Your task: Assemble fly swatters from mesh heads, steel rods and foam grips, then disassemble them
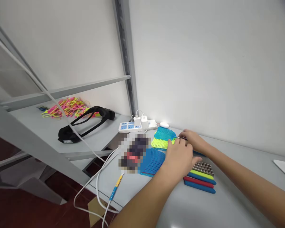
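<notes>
Several fly swatters lie in a loose stack, with mesh heads in blue, lime and teal and thin metal shafts. My left hand (180,156) rests palm down over them, thumb stretched out to the right and fingers reaching over the lime fly swatter (158,143). Just beyond it, my right hand (193,139) has its fingers curled at the metal shaft of the teal fly swatter (164,134). A large blue fly swatter head (154,161) lies nearer me. Blue, red and lime handles (200,182) point right from under my left hand, which hides the middle of the stack.
A white power strip (123,127) with plugged-in chargers stands against the wall. A pixelated phone-like object (134,152) with a cable lies left. On the left shelf are a black headset (95,122) and tangled pink and yellow cords (68,107). White cables hang over the edge.
</notes>
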The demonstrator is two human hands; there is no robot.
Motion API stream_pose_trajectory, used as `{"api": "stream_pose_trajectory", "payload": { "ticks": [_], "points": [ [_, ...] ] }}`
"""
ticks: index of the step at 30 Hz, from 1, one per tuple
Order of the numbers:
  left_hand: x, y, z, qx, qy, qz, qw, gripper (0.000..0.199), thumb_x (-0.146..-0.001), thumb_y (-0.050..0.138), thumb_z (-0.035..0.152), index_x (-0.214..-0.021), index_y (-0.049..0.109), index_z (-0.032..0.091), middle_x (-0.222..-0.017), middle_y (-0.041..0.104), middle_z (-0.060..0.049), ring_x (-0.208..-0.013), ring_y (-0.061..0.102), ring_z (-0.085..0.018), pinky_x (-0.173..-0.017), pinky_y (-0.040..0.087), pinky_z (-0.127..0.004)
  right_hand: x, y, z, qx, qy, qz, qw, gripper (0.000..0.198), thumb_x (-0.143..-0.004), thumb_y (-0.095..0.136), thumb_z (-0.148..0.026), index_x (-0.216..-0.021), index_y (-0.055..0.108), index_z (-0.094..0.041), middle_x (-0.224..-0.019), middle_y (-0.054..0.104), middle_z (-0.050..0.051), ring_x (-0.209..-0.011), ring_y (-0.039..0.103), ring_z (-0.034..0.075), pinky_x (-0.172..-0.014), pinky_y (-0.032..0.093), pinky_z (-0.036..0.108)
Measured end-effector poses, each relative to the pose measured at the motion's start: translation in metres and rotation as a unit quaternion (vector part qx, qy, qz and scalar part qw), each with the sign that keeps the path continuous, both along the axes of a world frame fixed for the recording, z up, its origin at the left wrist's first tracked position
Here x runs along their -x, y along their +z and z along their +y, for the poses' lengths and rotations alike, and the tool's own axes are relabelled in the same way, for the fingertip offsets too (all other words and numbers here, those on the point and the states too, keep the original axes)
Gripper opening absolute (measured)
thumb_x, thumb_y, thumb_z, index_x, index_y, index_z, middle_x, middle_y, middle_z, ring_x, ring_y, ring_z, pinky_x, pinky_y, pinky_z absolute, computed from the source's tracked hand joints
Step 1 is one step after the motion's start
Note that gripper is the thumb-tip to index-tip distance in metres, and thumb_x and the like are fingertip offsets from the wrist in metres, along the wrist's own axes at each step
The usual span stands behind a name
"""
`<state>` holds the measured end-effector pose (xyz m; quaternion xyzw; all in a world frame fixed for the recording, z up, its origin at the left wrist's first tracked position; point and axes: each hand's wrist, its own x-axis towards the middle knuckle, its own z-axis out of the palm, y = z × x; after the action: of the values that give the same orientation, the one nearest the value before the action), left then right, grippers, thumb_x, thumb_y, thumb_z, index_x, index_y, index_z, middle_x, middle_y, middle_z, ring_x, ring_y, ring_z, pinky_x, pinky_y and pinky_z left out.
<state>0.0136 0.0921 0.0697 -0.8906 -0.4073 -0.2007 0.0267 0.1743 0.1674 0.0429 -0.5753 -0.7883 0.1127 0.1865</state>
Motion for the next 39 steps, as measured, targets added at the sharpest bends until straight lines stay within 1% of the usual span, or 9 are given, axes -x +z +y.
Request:
{"api": "stream_pose_trajectory", "payload": {
  "ticks": [6,12,17,21,23,25,31,36,39],
  "points": [
    [0.007,0.014,0.009,-0.053,0.033,-0.106,0.992,0.031,-0.093,0.052,0.04,-0.114,0.058,0.018,-0.123,0.056,-0.01,-0.113,0.049,-0.028,-0.098,0.04,-0.049,-0.004,0.019,-0.022,-0.03,-0.024,-0.001,0.999,0.02,-0.092,0.042,-0.03,-0.089,0.06,-0.021,-0.079,0.065,0.004,-0.069,0.059,0.019,-0.063,0.042,0.029],
    [0.016,0.018,0.022,-0.084,0.024,-0.316,0.945,0.063,-0.089,0.057,0.05,-0.141,0.033,0.023,-0.151,0.033,-0.014,-0.138,0.028,-0.032,-0.113,0.021,-0.058,-0.058,0.045,-0.097,-0.136,-0.134,-0.006,0.982,0.033,-0.096,0.04,-0.047,-0.115,0.057,-0.028,-0.103,0.067,0.004,-0.085,0.062,0.022,-0.071,0.045,0.033],
    [0.008,0.011,0.021,-0.005,-0.139,-0.381,0.914,0.09,-0.075,0.068,0.064,-0.145,0.026,0.026,-0.153,0.029,-0.016,-0.141,0.027,-0.031,-0.111,0.029,-0.053,-0.078,0.047,-0.154,0.032,-0.09,0.082,0.992,0.036,-0.099,0.034,-0.05,-0.088,0.058,-0.026,-0.078,0.062,0.0,-0.072,0.058,0.018,-0.066,0.045,0.028],
    [-0.002,0.006,0.015,0.033,-0.183,-0.4,0.898,0.043,-0.078,0.068,0.056,-0.104,0.059,0.023,-0.121,0.06,-0.011,-0.11,0.054,-0.025,-0.099,0.039,-0.043,-0.065,0.044,-0.167,0.063,-0.023,0.12,0.991,0.037,-0.101,0.032,-0.043,-0.078,0.053,-0.023,-0.071,0.055,-0.002,-0.065,0.051,0.015,-0.06,0.041,0.025],
    [-0.005,0.006,0.013,0.062,-0.164,-0.423,0.889,0.034,-0.079,0.068,0.053,-0.073,0.056,0.022,-0.078,0.062,-0.001,-0.078,0.054,-0.018,-0.093,0.039,-0.039,-0.062,0.043,-0.166,0.016,-0.02,0.111,0.993,0.035,-0.101,0.034,-0.039,-0.076,0.052,-0.023,-0.068,0.053,-0.002,-0.061,0.048,0.013,-0.057,0.038,0.025],
    [-0.006,0.007,0.011,0.095,-0.131,-0.443,0.882,0.045,-0.079,0.068,0.052,-0.057,0.045,0.021,-0.058,0.044,0.005,-0.063,0.043,-0.014,-0.084,0.039,-0.035,-0.062,0.042,-0.165,-0.072,-0.019,0.079,0.994,0.029,-0.101,0.038,-0.033,-0.08,0.056,-0.022,-0.067,0.053,-0.002,-0.059,0.047,0.013,-0.057,0.037,0.025],
    [-0.011,0.014,0.007,0.249,-0.077,-0.48,0.837,0.048,-0.087,0.057,0.052,-0.057,0.039,0.019,-0.054,0.033,0.006,-0.052,0.031,-0.01,-0.05,0.028,-0.023,-0.064,0.041,-0.162,-0.382,-0.041,-0.057,0.922,0.016,-0.09,0.06,-0.012,-0.102,0.063,-0.022,-0.075,0.063,-0.001,-0.069,0.052,0.013,-0.059,0.038,0.024],
    [-0.014,0.012,0.015,0.357,-0.036,-0.532,0.767,0.047,-0.086,0.051,0.062,-0.067,0.049,0.019,-0.053,0.045,0.004,-0.043,0.04,-0.01,-0.04,0.031,-0.021,-0.076,0.041,-0.162,-0.491,-0.094,-0.088,0.861,0.02,-0.081,0.068,-0.007,-0.077,0.056,-0.021,-0.071,0.066,-0.003,-0.065,0.054,0.012,-0.059,0.04,0.025],
    [-0.01,0.013,0.024,0.364,-0.016,-0.574,0.733,0.048,-0.085,0.051,0.065,-0.071,0.05,0.019,-0.053,0.045,0.005,-0.041,0.038,-0.009,-0.037,0.03,-0.02,-0.087,0.041,-0.164,-0.478,-0.177,-0.028,0.86,0.024,-0.086,0.065,-0.015,-0.07,0.048,-0.022,-0.07,0.064,-0.002,-0.053,0.049,0.009,-0.05,0.036,0.024]
  ]
}}
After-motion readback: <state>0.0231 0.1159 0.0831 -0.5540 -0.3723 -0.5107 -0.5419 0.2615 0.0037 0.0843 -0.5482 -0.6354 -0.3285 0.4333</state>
